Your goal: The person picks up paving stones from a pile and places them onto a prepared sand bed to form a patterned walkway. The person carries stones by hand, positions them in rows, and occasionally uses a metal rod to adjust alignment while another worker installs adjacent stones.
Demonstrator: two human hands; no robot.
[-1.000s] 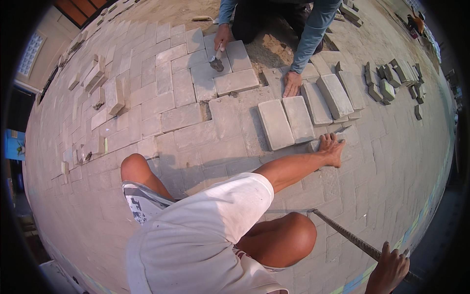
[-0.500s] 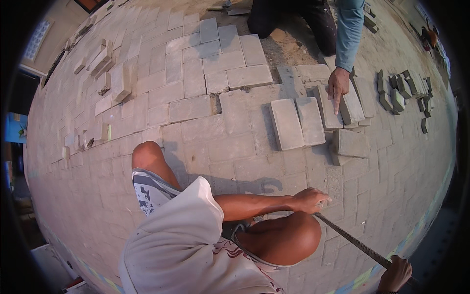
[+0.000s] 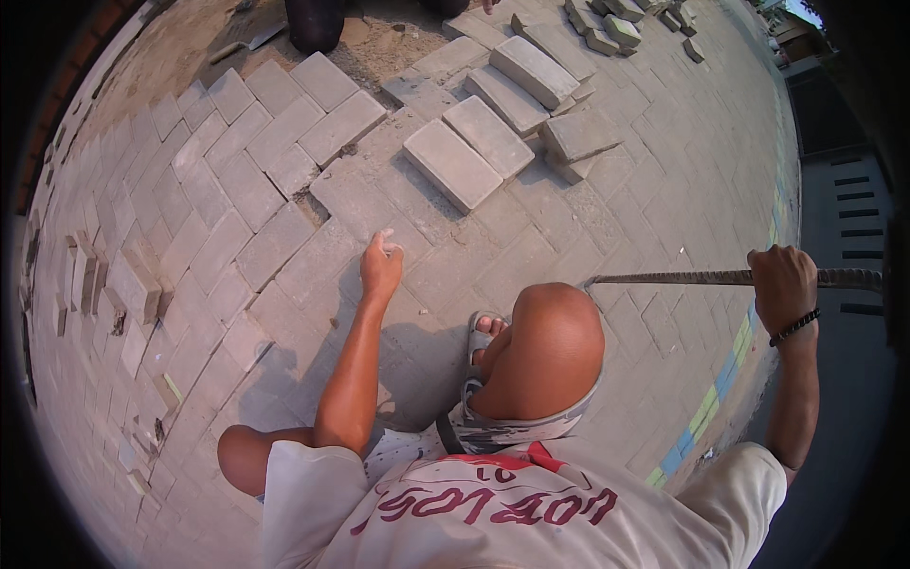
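My right hand (image 3: 785, 280), with a dark beaded bracelet at the wrist, is closed round a ribbed steel bar (image 3: 673, 279). The bar's thin end reaches left beside my bent knee, near the paving. Over the laid paving, my left hand (image 3: 381, 269) is empty, its dusty fingers loosely bent and apart. Ahead of it a small gap (image 3: 311, 207) shows between laid blocks. Two loose grey paving blocks, a nearer one (image 3: 453, 165) and a farther one (image 3: 489, 137), lie side by side to its right.
Beyond them lie more loose blocks (image 3: 533, 72) and a small stack (image 3: 580, 137). A trowel (image 3: 248, 45) rests by bare sand (image 3: 379, 43), where another person's knee (image 3: 316, 24) shows. Several blocks (image 3: 137, 284) stand at far left. A painted kerb line (image 3: 706, 412) runs along the right.
My left hand has left the bar's end and swung left over the paving. My right hand has come up with the bar. The view has turned right; the other person's pointing hand has drawn back.
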